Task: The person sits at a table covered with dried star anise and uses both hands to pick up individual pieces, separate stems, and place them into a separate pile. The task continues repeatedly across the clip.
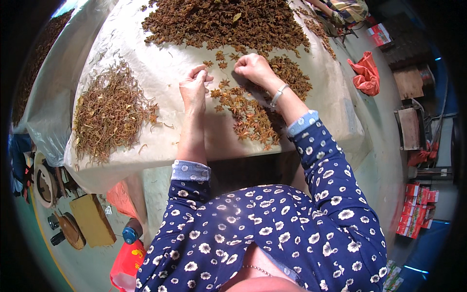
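Observation:
My left hand (pixel 194 84) is over the pale sheet, thumb and fingers brought together; whether a small piece sits between them is too fine to make out. A few loose star anise pods (pixel 220 56) lie just past its fingertips. My right hand (pixel 254 68), a bangle on its wrist, is curled with fingertips down near those pods, and its grip is hidden. Below and between the hands spreads a loose group of star anise (pixel 259 122). A darker heap of star anise (pixel 290 75) lies beside my right wrist, partly behind the forearm.
A large star anise pile (pixel 226 23) covers the table's far side. Thin dry stems (pixel 107 109) are heaped at left on the sheet-covered table (pixel 164 140). Another person's arm (pixel 323 9) reaches in at upper right. A red plastic bag (pixel 366 75) lies beyond the right edge.

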